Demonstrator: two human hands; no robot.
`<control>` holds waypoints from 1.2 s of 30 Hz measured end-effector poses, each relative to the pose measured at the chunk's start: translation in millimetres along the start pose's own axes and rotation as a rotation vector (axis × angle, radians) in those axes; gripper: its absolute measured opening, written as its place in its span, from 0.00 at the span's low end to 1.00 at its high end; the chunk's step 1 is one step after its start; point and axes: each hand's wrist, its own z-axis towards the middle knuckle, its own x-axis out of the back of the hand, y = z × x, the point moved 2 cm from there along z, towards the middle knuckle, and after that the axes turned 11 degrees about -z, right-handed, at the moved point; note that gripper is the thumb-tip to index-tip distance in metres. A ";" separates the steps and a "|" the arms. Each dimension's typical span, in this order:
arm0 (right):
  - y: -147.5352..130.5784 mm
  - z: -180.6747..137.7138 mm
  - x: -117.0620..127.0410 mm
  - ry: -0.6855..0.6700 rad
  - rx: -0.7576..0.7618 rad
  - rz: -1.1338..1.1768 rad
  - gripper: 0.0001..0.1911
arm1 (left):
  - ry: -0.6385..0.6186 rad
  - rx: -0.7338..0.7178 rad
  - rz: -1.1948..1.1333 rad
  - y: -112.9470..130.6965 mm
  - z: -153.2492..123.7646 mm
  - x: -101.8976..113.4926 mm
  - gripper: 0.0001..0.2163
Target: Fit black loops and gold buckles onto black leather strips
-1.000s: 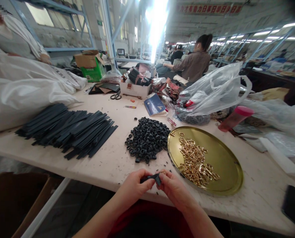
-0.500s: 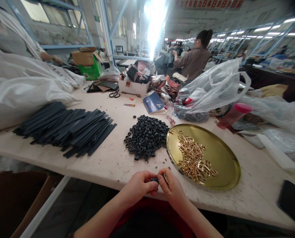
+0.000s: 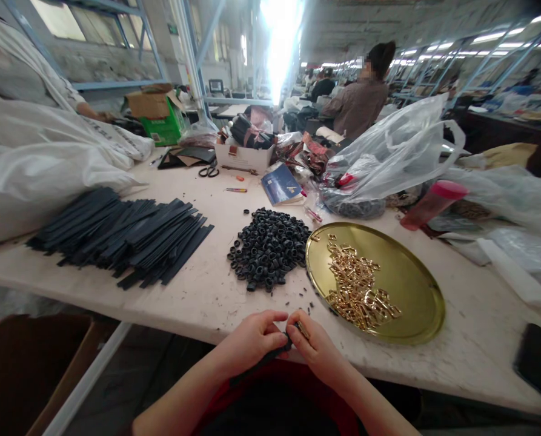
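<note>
At the near table edge my two hands meet. My left hand [image 3: 255, 339] is closed on a dark strap [image 3: 272, 357], whose length hangs below the fingers toward my lap. My right hand [image 3: 314, 346] pinches a small gold buckle [image 3: 303, 329] at the strap's end; the fingers hide most of it. Ahead of the hands lies a heap of small black loops [image 3: 270, 245]. To its right a round gold tray [image 3: 418, 290] bears a pile of gold buckles [image 3: 358, 284]. On the left are many flat dark straps [image 3: 129, 233], stacked side by side.
Behind the loops are a blue booklet [image 3: 282, 183], scissors [image 3: 209, 171] and a white box [image 3: 243, 158] of materials. Clear plastic bags [image 3: 388, 157] and a pink-capped bottle [image 3: 434, 204] stand right. A dark phone-like object [image 3: 540, 363] lies at the right edge. Co-workers stand beyond.
The strap in my left hand now shows hanging below the fingers. My hands have shifted slightly against each other, and the buckle is more covered. The view has tilted a little.
</note>
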 end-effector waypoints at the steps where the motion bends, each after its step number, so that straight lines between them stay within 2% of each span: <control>1: 0.5 -1.4 -0.2 0.010 -0.010 0.029 0.12 | -0.007 -0.007 0.005 2.3 0.4 -0.8 0.20; 4: 4.7 -4.9 -1.8 0.117 -0.056 0.079 0.13 | -0.061 0.050 -0.009 3.3 1.5 -1.0 0.15; 6: 7.7 -6.0 -3.6 0.195 -0.060 0.034 0.13 | -0.113 0.130 0.031 0.0 0.9 0.3 0.14; 8: 9.6 -5.7 -6.1 0.216 -0.035 -0.028 0.11 | -0.130 0.157 0.096 -3.5 0.0 1.5 0.14; 13: 10.2 -3.6 -8.6 0.133 0.008 -0.044 0.10 | -0.096 0.107 0.153 -7.7 2.3 -1.5 0.12; 18: 10.4 -4.2 -5.1 0.147 0.004 -0.126 0.11 | -0.160 0.092 0.128 -3.3 3.4 4.3 0.12; 21: 13.5 -3.8 -7.9 0.156 0.037 -0.150 0.12 | -0.139 0.059 0.214 -0.3 3.9 9.6 0.15; 24: 21.4 -0.3 -13.0 0.136 0.081 -0.162 0.14 | -0.091 0.040 0.259 -3.1 9.6 5.9 0.16; 27: 33.5 7.0 -12.0 0.176 0.046 -0.248 0.16 | -0.030 -0.065 0.467 -5.0 18.8 6.4 0.17; 29: 41.2 13.2 -6.6 0.256 0.007 -0.356 0.17 | 0.109 -0.182 0.699 0.1 22.9 23.3 0.17; 31: 47.2 18.8 0.0 0.354 -0.006 -0.471 0.18 | 0.354 -0.218 0.912 9.0 23.6 59.0 0.16; 32: 49.6 21.1 2.5 0.391 0.003 -0.521 0.19 | 0.517 -0.141 1.014 13.2 22.9 83.3 0.17; 33: 51.7 22.9 4.2 0.413 0.018 -0.563 0.19 | 0.614 -0.088 1.054 17.1 22.2 108.2 0.17; 36: 57.0 25.6 5.3 0.439 0.063 -0.631 0.19 | 0.793 0.016 1.126 24.1 22.4 176.4 0.12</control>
